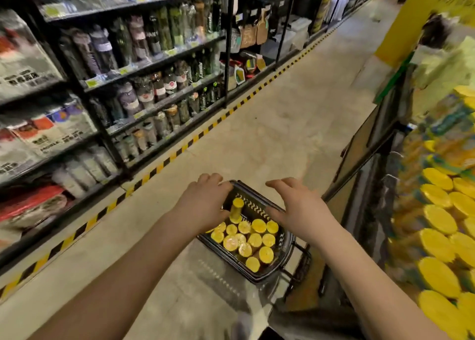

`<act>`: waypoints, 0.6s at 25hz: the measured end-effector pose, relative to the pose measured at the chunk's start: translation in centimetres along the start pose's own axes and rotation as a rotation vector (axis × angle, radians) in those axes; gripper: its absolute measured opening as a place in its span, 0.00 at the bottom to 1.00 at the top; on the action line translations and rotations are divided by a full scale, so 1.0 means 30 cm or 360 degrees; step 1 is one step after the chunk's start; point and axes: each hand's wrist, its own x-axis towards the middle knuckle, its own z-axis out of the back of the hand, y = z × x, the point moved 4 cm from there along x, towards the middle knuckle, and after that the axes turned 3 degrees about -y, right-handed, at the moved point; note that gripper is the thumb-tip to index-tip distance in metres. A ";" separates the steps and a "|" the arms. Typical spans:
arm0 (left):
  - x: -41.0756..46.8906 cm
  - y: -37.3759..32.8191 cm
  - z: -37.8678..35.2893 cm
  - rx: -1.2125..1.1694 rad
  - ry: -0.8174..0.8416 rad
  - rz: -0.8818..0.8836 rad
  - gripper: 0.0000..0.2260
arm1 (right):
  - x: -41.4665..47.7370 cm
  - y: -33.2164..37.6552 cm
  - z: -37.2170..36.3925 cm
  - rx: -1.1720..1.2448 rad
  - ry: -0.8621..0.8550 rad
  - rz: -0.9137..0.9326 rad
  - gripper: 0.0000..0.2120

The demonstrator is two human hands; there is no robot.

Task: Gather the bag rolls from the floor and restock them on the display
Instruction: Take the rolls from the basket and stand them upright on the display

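A black shopping basket [276, 260] stands on the aisle floor, packed with several yellow-capped bag rolls [254, 239] standing on end; one roll [236, 209] sticks up higher at the far left corner. My left hand [205, 200] curls over the basket's far left rim by the folded handle [257, 198]. My right hand [300, 211] hovers over the basket's right side with its fingers spread and holds nothing. At the right edge, the display [437, 239] is stacked with the same yellow rolls lying end-out.
Black shelving [144, 64] full of bottles and packets lines the left side, behind a yellow-and-black floor stripe [164, 163]. The concrete aisle floor [270, 123] runs ahead. A dark frame and board [365, 146] lean beside the display.
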 end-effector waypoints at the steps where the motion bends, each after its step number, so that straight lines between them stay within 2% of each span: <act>1: 0.026 0.024 -0.022 -0.0014 0.0033 0.0007 0.25 | 0.039 0.001 -0.028 0.0010 0.0022 0.0000 0.28; 8: 0.296 0.153 -0.195 -0.0082 0.0173 0.0064 0.25 | 0.360 -0.110 -0.240 0.0146 0.0177 -0.0058 0.28; 15: 0.604 0.307 -0.593 -0.0196 0.0385 0.0118 0.28 | 0.644 -0.318 -0.652 0.0227 0.0360 -0.0190 0.28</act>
